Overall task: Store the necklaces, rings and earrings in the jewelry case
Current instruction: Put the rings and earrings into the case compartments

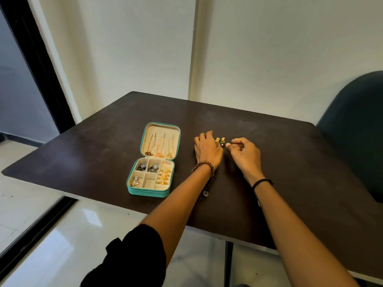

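A teal jewelry case (147, 193) lies open on the dark table (83, 154). Three necklaces (159, 147) hang in its lid. Its tray holds dark earrings (148, 167), silver pieces (136, 181) and a column of gold rings (164, 176); one bottom compartment (149, 182) is empty. A small pair of yellow-and-green earrings (220, 140) lies on the table to the right of the case. My left hand (207, 149) rests just left of them, fingers spread and touching the table. My right hand (244, 152) hovers just right of them, fingers loosely curled, holding nothing that I can see.
A dark green chair (356, 129) stands at the table's right side. White walls close off the back. A black-framed glass door (27, 83) is at the left. The table's front edge (207, 230) runs above a glossy tiled floor.
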A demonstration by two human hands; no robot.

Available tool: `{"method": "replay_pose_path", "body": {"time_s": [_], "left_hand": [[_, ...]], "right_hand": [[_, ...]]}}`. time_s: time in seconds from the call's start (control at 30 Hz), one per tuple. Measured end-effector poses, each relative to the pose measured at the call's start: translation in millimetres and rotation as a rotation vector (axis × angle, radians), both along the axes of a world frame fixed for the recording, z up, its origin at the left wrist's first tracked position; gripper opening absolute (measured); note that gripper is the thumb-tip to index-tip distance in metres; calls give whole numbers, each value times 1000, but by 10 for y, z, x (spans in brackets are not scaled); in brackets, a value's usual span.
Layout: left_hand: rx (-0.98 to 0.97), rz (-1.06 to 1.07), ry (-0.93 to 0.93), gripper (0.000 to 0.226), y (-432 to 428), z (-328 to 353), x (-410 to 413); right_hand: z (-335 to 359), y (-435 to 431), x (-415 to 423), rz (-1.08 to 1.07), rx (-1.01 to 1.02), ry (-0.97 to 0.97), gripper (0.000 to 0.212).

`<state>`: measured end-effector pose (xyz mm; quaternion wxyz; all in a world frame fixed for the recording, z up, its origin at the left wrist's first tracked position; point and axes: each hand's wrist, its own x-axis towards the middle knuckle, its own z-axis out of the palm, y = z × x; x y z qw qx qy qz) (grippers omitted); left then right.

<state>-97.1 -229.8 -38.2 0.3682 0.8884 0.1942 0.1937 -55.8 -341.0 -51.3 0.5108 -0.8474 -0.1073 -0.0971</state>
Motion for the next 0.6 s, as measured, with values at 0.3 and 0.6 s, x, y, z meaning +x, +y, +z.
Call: {"method": "replay_pose_path", "body": {"time_s": [0.3,0.6], "left_hand": [[170,-42,15,30,70,-88,296],[106,-37,-38,20,95,-77,253]], "right_hand": [[-47,176,368,32,-220,-101,29],[-44,153,347,96,-222,-100,14]]}}
